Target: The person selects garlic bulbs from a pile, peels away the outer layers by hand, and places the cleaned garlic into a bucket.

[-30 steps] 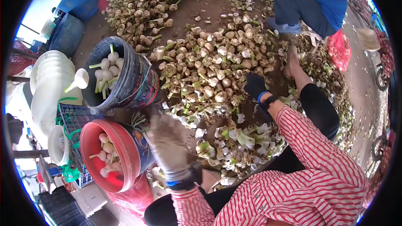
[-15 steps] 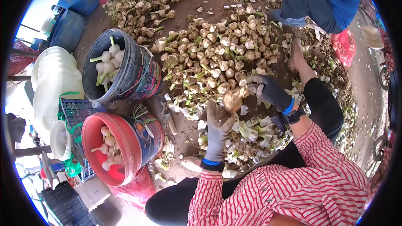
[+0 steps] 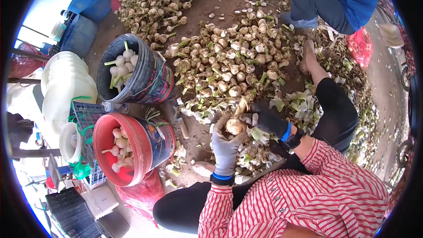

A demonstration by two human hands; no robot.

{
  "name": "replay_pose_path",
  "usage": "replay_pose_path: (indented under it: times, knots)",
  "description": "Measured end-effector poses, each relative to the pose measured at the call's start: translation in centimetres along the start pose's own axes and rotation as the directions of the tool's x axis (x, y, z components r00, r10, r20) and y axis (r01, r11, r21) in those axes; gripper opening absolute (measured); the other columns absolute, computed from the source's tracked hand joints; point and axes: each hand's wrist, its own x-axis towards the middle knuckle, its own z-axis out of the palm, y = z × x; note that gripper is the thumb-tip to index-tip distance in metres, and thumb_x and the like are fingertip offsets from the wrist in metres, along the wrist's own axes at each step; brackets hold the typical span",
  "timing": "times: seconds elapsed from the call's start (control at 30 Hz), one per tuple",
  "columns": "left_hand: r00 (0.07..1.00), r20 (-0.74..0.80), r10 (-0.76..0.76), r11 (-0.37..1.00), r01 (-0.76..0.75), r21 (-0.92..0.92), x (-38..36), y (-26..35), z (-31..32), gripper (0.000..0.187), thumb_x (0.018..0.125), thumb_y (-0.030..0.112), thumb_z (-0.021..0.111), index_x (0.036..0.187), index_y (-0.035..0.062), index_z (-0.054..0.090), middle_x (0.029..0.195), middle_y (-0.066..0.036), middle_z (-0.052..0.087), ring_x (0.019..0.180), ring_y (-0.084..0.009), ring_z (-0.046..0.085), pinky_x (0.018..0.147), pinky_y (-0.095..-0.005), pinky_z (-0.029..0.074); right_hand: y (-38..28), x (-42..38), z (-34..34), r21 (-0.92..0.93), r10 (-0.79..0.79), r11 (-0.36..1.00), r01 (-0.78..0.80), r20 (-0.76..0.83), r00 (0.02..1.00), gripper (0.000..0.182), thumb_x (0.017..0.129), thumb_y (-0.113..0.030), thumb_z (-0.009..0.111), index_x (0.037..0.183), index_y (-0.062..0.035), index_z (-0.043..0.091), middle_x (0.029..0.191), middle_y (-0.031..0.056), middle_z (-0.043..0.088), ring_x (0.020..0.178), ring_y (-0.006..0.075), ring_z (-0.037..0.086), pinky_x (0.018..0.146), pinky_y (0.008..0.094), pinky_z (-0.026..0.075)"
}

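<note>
My left hand point(image 3: 225, 143), in a grey glove, is closed around a brown-skinned garlic bulb point(image 3: 235, 126) with its dry stalk pointing up. At the bulb's right side is my right hand point(image 3: 269, 122), in a dark glove, its fingers curled. What those fingers hold, if anything, is hidden. Beyond both hands spreads a heap of unpeeled garlic bulbs point(image 3: 246, 57). Loose peeled husks and leaves point(image 3: 257, 154) lie below the hands. On the left, a red bucket point(image 3: 103, 150) contains several white bulbs point(image 3: 121, 147), and a black bucket point(image 3: 143, 68) contains more white bulbs with green stems point(image 3: 128, 64).
Another person point(image 3: 321, 2) in blue crouches at the upper right beside a red mesh bag point(image 3: 359, 48). White plastic containers point(image 3: 66, 88), a crate point(image 3: 90, 114) and blue barrels point(image 3: 79, 33) stand at the left. A red sack point(image 3: 143, 198) lies below the red bucket.
The bulb, earlier in my right hand, is now gripped in my left, which was open before. My right hand has come down and left beside it. The camera view has shifted slightly.
</note>
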Motion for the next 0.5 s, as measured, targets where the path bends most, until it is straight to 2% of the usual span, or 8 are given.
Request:
replay_pose_path:
  times: [0.07, 0.1, 0.2, 0.27, 0.33, 0.4, 0.47, 0.5]
  knots:
    - [0.994, 0.008, -0.104, 0.994, 0.104, 0.015, -0.3, 0.5, -0.2, 0.060, 0.064, -0.005, 0.073, 0.118, 0.0003, 0.048, 0.109, -0.010, 0.053, 0.097, -0.0161, 0.053, 0.086, -0.0279, 0.045, 1.3, -0.3, -0.2, -0.064, -0.072, 0.995, 0.072, -0.001, 0.997, 0.028, 0.088, -0.021, 0.056, 0.106, -0.0004, 0.057, 0.084, 0.0042, 0.060, 0.073, 0.0108, 0.052, 0.065, 0.0264, 0.044]
    - [0.973, 0.145, -0.180, 0.935, 0.215, -0.281, 0.0, -0.9, -1.3, 0.063, 0.064, 0.001, 0.077, 0.120, 0.0020, 0.047, 0.108, -0.011, 0.055, 0.098, -0.0167, 0.054, 0.088, -0.0274, 0.044, 1.7, -0.2, -0.2, -0.085, -0.104, 0.991, 0.103, -0.003, 0.995, 0.027, 0.087, -0.021, 0.056, 0.105, -0.0016, 0.058, 0.083, 0.0058, 0.061, 0.070, 0.0128, 0.054, 0.064, 0.0279, 0.045]
    - [0.961, 0.215, -0.173, 0.735, 0.271, -0.621, -0.9, -1.2, -1.1, 0.065, 0.065, 0.006, 0.077, 0.122, 0.0032, 0.046, 0.109, -0.011, 0.056, 0.097, -0.0181, 0.056, 0.086, -0.0275, 0.046, 2.1, 0.0, 0.0, 0.045, -0.170, 0.984, 0.171, -0.034, 0.985, 0.027, 0.088, -0.023, 0.056, 0.104, -0.0023, 0.060, 0.081, 0.0074, 0.061, 0.069, 0.0137, 0.054, 0.063, 0.0291, 0.044]
    - [0.960, 0.209, -0.187, 0.756, 0.277, -0.593, -0.9, -1.2, -1.1, 0.063, 0.067, 0.005, 0.075, 0.123, 0.0027, 0.045, 0.110, -0.011, 0.055, 0.095, -0.0183, 0.057, 0.084, -0.0293, 0.048, 1.3, 0.1, -0.1, 0.085, -0.138, 0.987, 0.139, -0.010, 0.990, 0.028, 0.088, -0.026, 0.055, 0.101, -0.0019, 0.059, 0.078, 0.0067, 0.060, 0.067, 0.0125, 0.052, 0.062, 0.0289, 0.043]
    - [0.981, 0.128, -0.144, 0.929, 0.179, -0.323, -0.6, -1.3, -0.9, 0.067, 0.066, 0.015, 0.079, 0.122, -0.0004, 0.045, 0.107, -0.008, 0.056, 0.095, -0.0154, 0.055, 0.085, -0.0292, 0.046, 0.1, 0.2, -0.4, 0.070, -0.095, 0.993, 0.093, 0.022, 0.995, 0.029, 0.088, -0.029, 0.055, 0.097, -0.0016, 0.059, 0.075, 0.0060, 0.058, 0.065, 0.0117, 0.050, 0.060, 0.0289, 0.042]
    - [0.978, 0.119, -0.170, 0.951, 0.194, -0.239, -0.7, -1.2, -1.1, 0.068, 0.066, 0.014, 0.078, 0.123, -0.0006, 0.044, 0.109, -0.009, 0.055, 0.096, -0.0152, 0.054, 0.085, -0.0294, 0.046, -0.8, 0.4, -0.5, -0.117, 0.108, 0.989, -0.092, 0.137, 0.985, 0.031, 0.085, -0.032, 0.059, 0.095, -0.0023, 0.058, 0.079, -0.0007, 0.052, 0.066, 0.0068, 0.046, 0.056, 0.0252, 0.039]
    - [0.981, 0.102, -0.165, 0.950, 0.186, -0.251, -0.7, -1.5, -1.2, 0.067, 0.067, 0.017, 0.078, 0.122, -0.0010, 0.044, 0.111, -0.010, 0.054, 0.096, -0.0159, 0.055, 0.086, -0.0288, 0.046, 0.4, 0.8, -0.4, -0.161, 0.111, 0.983, -0.087, 0.144, 0.983, 0.028, 0.086, -0.030, 0.059, 0.090, -0.0023, 0.058, 0.075, 0.0020, 0.054, 0.062, 0.0083, 0.047, 0.054, 0.0277, 0.039]
    - [0.981, 0.101, -0.168, 0.949, 0.189, -0.251, -0.7, -1.4, -1.4, 0.067, 0.067, 0.017, 0.078, 0.122, -0.0010, 0.044, 0.111, -0.010, 0.054, 0.096, -0.0159, 0.055, 0.086, -0.0288, 0.046, 2.3, 1.0, -0.2, -0.142, -0.100, 0.983, 0.115, 0.109, 0.989, 0.028, 0.085, -0.029, 0.059, 0.090, -0.0014, 0.058, 0.070, 0.0029, 0.054, 0.062, 0.0081, 0.047, 0.055, 0.0271, 0.040]
